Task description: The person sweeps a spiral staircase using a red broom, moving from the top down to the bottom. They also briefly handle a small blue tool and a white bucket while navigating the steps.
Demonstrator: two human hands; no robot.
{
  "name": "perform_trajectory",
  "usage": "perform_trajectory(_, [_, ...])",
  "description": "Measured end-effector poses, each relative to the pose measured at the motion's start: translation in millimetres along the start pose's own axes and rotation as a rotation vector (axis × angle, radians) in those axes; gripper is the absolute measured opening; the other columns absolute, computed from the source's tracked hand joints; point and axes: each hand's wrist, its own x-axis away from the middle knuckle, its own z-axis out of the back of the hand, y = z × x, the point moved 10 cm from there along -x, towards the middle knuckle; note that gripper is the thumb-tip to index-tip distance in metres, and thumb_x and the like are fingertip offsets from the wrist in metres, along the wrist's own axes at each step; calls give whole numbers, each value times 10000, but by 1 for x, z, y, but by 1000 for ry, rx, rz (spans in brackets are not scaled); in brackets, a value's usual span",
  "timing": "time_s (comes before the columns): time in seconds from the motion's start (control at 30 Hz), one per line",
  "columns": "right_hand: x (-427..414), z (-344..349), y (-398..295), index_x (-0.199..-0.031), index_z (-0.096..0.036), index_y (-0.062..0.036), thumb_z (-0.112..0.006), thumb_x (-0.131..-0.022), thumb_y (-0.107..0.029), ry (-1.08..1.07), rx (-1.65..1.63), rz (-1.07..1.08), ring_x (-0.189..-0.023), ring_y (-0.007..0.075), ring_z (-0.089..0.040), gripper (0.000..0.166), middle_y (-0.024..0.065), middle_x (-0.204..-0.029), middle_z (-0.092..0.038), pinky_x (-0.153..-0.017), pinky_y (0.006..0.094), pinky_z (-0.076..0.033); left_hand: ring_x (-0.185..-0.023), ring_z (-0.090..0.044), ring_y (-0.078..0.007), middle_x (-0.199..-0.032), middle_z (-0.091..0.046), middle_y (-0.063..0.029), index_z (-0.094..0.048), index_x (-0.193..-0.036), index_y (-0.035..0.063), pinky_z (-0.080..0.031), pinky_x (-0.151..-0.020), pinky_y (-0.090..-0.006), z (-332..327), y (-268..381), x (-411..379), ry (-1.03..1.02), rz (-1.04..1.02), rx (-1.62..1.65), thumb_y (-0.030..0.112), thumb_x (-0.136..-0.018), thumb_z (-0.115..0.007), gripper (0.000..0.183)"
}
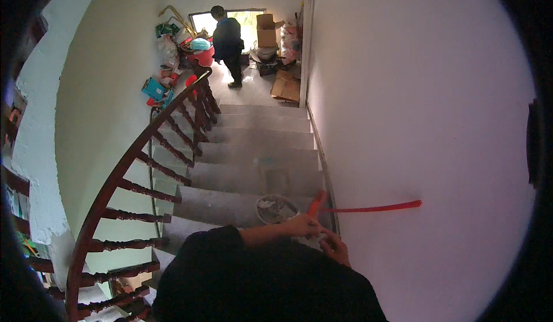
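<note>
My left hand (302, 226) reaches across in front of my body and closes around a bright red strip-like thing (316, 205). A thin red length (376, 208) extends to the right from it, in front of the wall. The fingers of my right hand (335, 246) are bent and meet the left fingertips; whether they grip anything is unclear. Just beyond my left hand, a round bucket (276, 209) with pale, crumpled-looking contents stands on a stair step. The part of the bucket nearest me is hidden by my forearm.
Grey stairs (255, 170) descend ahead, between a dark red wooden banister (129, 149) and a white wall (410, 106). On the landing below stands a person (228, 41) in dark clothes, near cardboard boxes (267, 32), flattened cardboard (286, 86) and a red tub (203, 57).
</note>
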Motion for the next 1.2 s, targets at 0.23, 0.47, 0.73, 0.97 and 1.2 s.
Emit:
perform_trajectory(0.23, [5,2,-2,-1240,-392,-96,-485,-833,-98,6,-243,-53,-763,137,-547,417,88,-853,-578,-713,261,-436,-599,-509,-97,-661,-561,-29,-635,-894,57,-422,-570,-240,-4,22,7,37,-105,136,245,-815,-548,221])
perform_trajectory(0.47, [3,3,3,-1218,-430,-98,-509,-812,-88,104,-158,15,-646,106,-501,414,42,-741,-550,-617,239,-418,-642,-577,-161,-701,-619,-81,-654,-829,70,-446,-618,-272,17,46,17,283,-313,-246,243,-741,-607,200])
perform_trajectory(0.73, [2,5,-7,-1219,-426,-93,-524,-815,-86,174,-23,47,-637,110,-493,416,43,-709,-537,-573,247,-415,-675,-581,-165,-773,-628,-88,-652,-849,85,-448,-637,-294,20,45,11,301,-331,-254,306,-770,-578,246])
perform_trajectory(0.97, [12,4,7,-1187,-451,-81,-490,-814,-93,189,-124,122,-699,138,-549,375,75,-802,-585,-663,278,-452,-699,-555,-124,-765,-620,-56,-650,-887,97,-438,-667,-266,4,55,12,72,-160,-228,340,-803,-546,278])
perform_trajectory(1.2, [18,10,-18,-1124,-503,-37,-509,-824,-74,3,-228,27,-849,139,-540,303,70,-957,-584,-746,265,-427,-797,-529,-118,-893,-601,-40,-612,-957,37,-424,-709,-274,-22,51,17,-181,-78,208,318,-833,-518,322])
